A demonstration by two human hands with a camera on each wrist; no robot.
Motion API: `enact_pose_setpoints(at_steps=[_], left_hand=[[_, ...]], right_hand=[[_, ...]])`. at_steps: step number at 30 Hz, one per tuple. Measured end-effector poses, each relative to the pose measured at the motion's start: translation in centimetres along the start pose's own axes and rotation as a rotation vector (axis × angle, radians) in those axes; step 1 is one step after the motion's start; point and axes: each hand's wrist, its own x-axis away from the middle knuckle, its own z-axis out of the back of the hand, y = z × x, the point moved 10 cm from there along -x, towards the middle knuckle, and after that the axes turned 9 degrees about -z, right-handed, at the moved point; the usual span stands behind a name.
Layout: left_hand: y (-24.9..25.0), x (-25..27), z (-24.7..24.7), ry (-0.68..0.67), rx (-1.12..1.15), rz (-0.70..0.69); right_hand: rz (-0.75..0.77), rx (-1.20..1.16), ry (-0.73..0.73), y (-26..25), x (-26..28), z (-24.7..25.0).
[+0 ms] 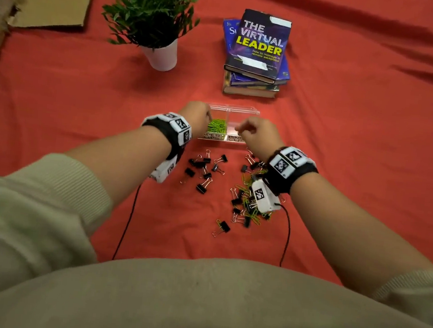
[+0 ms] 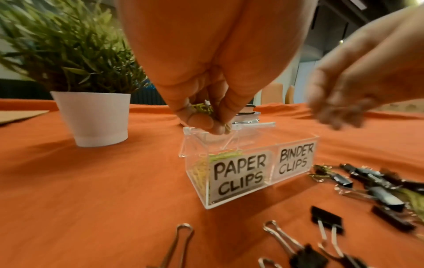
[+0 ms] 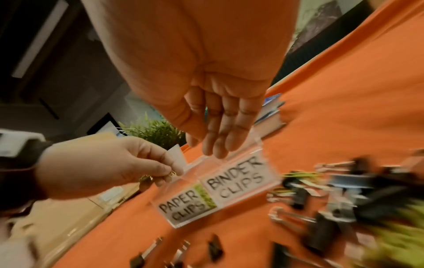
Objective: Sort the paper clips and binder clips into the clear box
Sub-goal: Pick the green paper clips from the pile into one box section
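While your left hand [image 2: 206,101] pinches yellow-green wire paper clips [image 2: 226,127] over the clear acrylic two-compartment box's [image 2: 243,197] "PAPER CLIPS" side, your right hand [image 3: 215,116] hovers, fingers [image 3: 229,137] straight and together.

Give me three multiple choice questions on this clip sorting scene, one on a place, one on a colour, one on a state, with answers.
1. Where is the left hand?
A. Over the paper clips compartment
B. On the books
C. In the plant

2. What colour are the paper clips in the clear box?
A. Red
B. Green
C. Blue

3. How is the right hand?
A. Fist round a book
B. Flat on the cloth
C. Fingers straight, empty

Answers: A, it pinches clips above that label; B, a green heap shows inside; C, its wrist view shows straight fingers.
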Motion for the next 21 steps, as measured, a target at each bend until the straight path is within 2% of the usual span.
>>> enact_pose_setpoints(at_steps=[2, 5, 10, 11, 12, 14, 16, 18, 21], left_hand=[[0.4, -1.5, -0.6, -0.036, -0.051, -0.043], [1.1, -2.3, -1.9, -0.09, -0.115, -0.099], [4.0, 1.0, -2.0, 0.116, -0.2, -0.287], [4.7, 2.3, -2.9, 0.101, -0.187, -0.329], [5.4, 3.9, -4.4, 0.035, -0.161, -0.381], [6.5, 7.6, -8.5, -0.199, -0.128, -0.472], [6.8, 11.3, -12.4, -0.409, -0.188, -0.526], [6.5, 13.6, -14.9, -0.508, -0.244, -0.527], [5.6, 15.0, -16.5, -0.534, -0.251, -0.469]], right_hand=[[-0.075, 0.039, -0.064, 3.4, 1.8, 0.2], [-0.141, 0.236, -0.223, 8.1, 4.7, -1.5], [-0.066, 0.344, -0.403, 9.4, 9.1, -5.3], [-0.02, 0.374, -0.415, 9.0, 9.7, -6.0], [0.028, 0.415, -0.422, 8.6, 10.1, -6.8], [0.094, 0.505, -0.423, 8.3, 10.7, -8.1], [0.108, 0.559, -0.399, 8.3, 10.6, -8.6], [0.101, 0.54, -0.343, 8.1, 10.0, -8.3], [0.073, 0.468, -0.275, 7.7, 9.2, -7.1]])
